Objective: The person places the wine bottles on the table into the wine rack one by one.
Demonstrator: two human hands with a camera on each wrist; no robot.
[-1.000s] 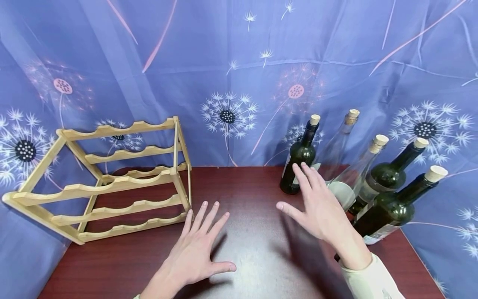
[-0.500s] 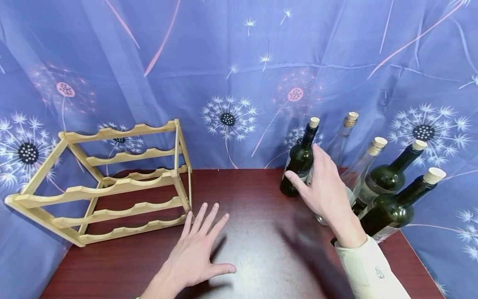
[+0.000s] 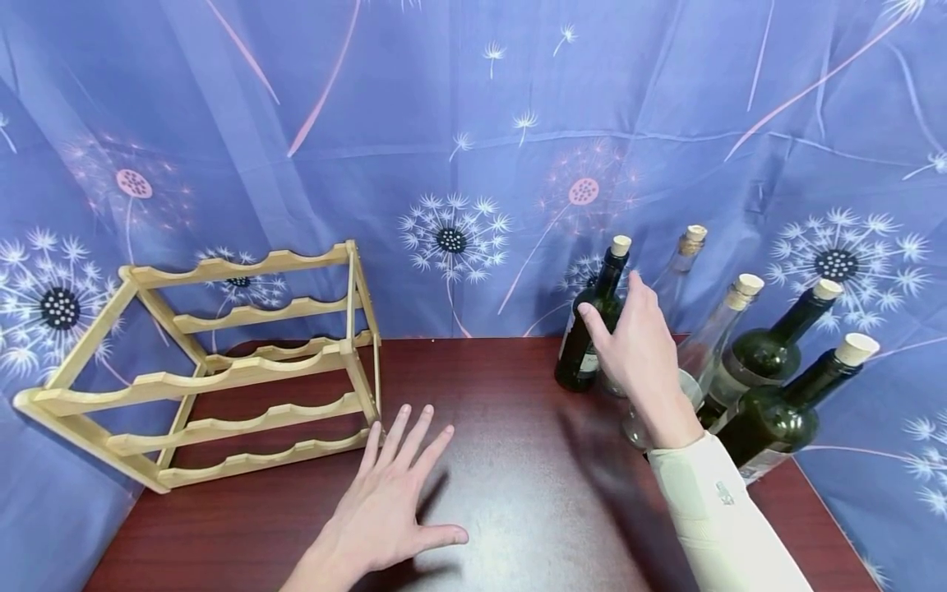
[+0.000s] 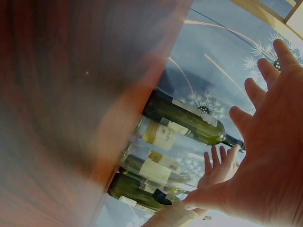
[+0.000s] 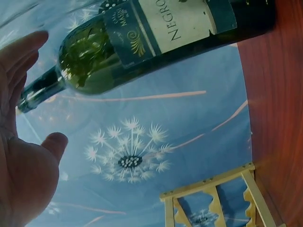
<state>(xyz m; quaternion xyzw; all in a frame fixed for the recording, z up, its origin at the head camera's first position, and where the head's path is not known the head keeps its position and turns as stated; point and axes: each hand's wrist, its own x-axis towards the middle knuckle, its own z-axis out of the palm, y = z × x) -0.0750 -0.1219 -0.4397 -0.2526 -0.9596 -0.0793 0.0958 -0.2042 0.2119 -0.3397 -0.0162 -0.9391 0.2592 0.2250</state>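
A dark green wine bottle (image 3: 577,349) with a cork stands upright at the back of the table. Near its right side is my right hand (image 3: 642,353), thumb and fingers spread apart. In the right wrist view the same bottle (image 5: 94,61) shows its neck between thumb and fingers, with no grip on it visible. My left hand (image 3: 392,501) hovers palm down above the table, fingers spread, holding nothing. It is nearest to the front right corner of a wooden wine rack (image 3: 222,376), whose scalloped rails carry no bottles.
Right of my right hand stand two clear corked bottles (image 3: 710,341) and two dark green ones, the nearer green bottle (image 3: 777,419) close to my sleeve. The reddish-brown table (image 3: 503,460) meets a blue dandelion-patterned cloth (image 3: 451,99) behind.
My right hand has turned and shifted from in front of the dark bottle to its right side, its thumb now raised. The left hand stays in place. The view tilts slightly upward.
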